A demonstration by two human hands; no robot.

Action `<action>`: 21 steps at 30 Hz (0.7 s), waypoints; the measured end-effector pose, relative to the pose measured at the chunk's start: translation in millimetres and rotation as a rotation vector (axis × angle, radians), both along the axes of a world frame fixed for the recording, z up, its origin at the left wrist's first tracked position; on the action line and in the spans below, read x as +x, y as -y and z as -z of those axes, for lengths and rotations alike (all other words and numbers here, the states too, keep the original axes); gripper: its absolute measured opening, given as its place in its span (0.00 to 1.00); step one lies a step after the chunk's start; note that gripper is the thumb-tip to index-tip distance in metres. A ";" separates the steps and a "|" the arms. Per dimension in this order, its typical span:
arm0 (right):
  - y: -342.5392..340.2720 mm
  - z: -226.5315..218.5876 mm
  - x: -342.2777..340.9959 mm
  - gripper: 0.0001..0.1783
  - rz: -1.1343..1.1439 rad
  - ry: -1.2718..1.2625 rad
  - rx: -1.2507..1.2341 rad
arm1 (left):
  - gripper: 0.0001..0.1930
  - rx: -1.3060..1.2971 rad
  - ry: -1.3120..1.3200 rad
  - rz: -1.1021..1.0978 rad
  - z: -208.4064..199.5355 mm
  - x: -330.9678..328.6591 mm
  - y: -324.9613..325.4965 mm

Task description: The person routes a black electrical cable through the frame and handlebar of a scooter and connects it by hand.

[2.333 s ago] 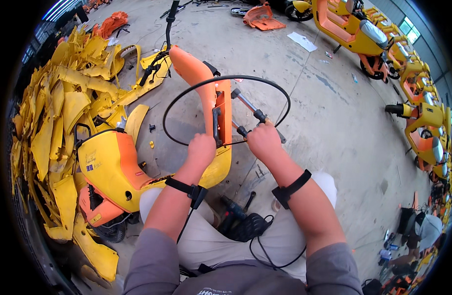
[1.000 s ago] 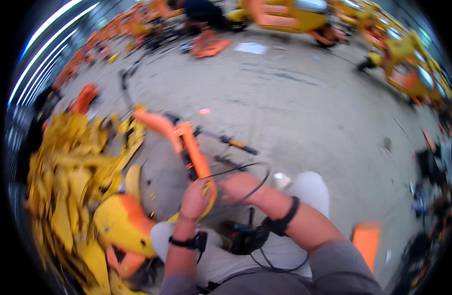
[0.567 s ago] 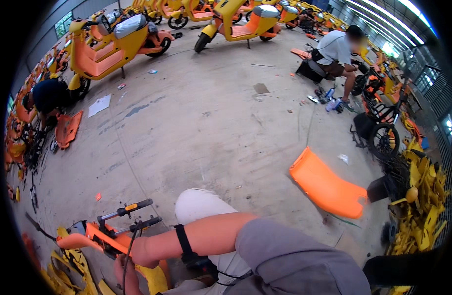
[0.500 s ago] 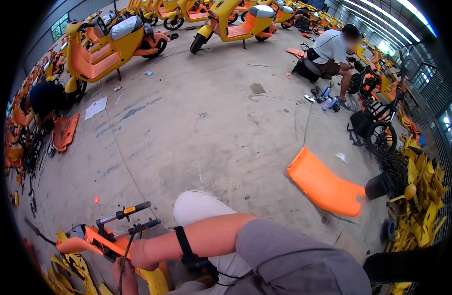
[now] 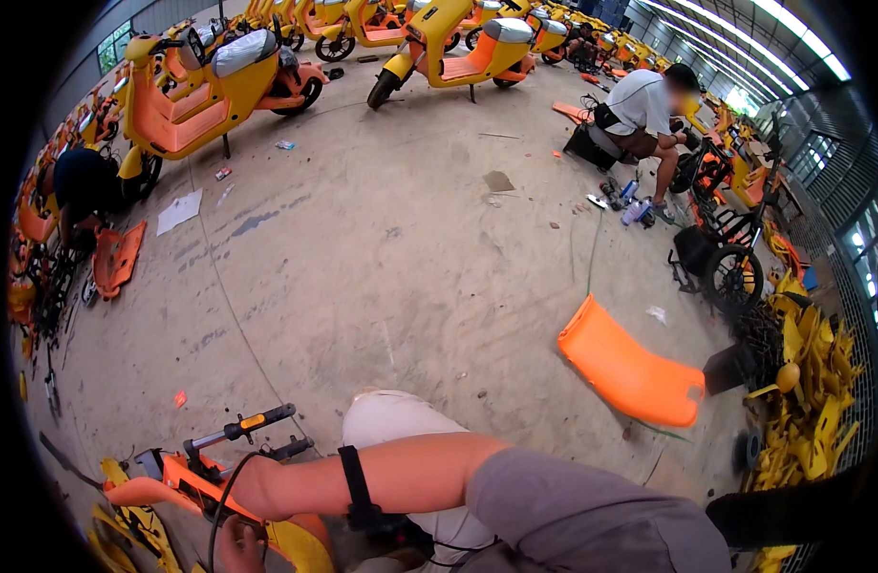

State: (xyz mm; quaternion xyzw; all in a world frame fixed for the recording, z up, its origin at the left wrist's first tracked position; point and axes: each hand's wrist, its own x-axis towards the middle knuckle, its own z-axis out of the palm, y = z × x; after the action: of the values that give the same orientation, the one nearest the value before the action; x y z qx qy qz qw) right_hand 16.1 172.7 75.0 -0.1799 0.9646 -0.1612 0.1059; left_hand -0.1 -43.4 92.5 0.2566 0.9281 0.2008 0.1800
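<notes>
In the lower left lies a partly stripped scooter front with an orange body panel (image 5: 150, 493) and a two-legged fork (image 5: 231, 430). My right arm reaches across from the right, a black strap round its forearm. My right hand (image 5: 254, 485) is bent down over the orange panel, its fingers hidden. Just below it, my left hand (image 5: 238, 546) has its fingers curled; what they hold, if anything, I cannot make out. A dark cable (image 5: 215, 527) arches beside both hands. Under them shows a yellow panel (image 5: 300, 546).
A curved orange panel (image 5: 630, 368) lies on the floor to the right, by a dark box (image 5: 728, 371). Yellow parts (image 5: 812, 411) are heaped at the right edge. Assembled scooters (image 5: 205, 100) stand behind. One person (image 5: 640, 105) sits working at far right; another (image 5: 85, 186) crouches at far left.
My right wrist has shifted slightly left and up over the orange panel. The cable now arches further left, and my left hand shows more clearly. The view has tilted a little.
</notes>
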 end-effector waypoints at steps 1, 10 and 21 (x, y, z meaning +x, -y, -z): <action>-2.4 -9.2 -0.3 0.18 -0.002 0.006 0.004 | 0.25 0.004 0.006 -0.002 4.8 -4.4 5.0; -33.8 -60.0 11.5 0.52 -0.277 0.462 -0.842 | 0.20 0.118 0.124 0.206 -8.0 10.7 3.5; -5.1 -65.2 -16.1 0.36 0.028 0.581 -1.638 | 0.15 0.430 0.018 0.025 4.7 30.2 -29.4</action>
State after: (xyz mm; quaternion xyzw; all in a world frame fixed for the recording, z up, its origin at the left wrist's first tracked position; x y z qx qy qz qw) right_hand 0.0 177.8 140.2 -0.1394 0.4817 -0.8455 0.1832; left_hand 30.1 -14.0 87.8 0.2987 0.8591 0.3942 0.1316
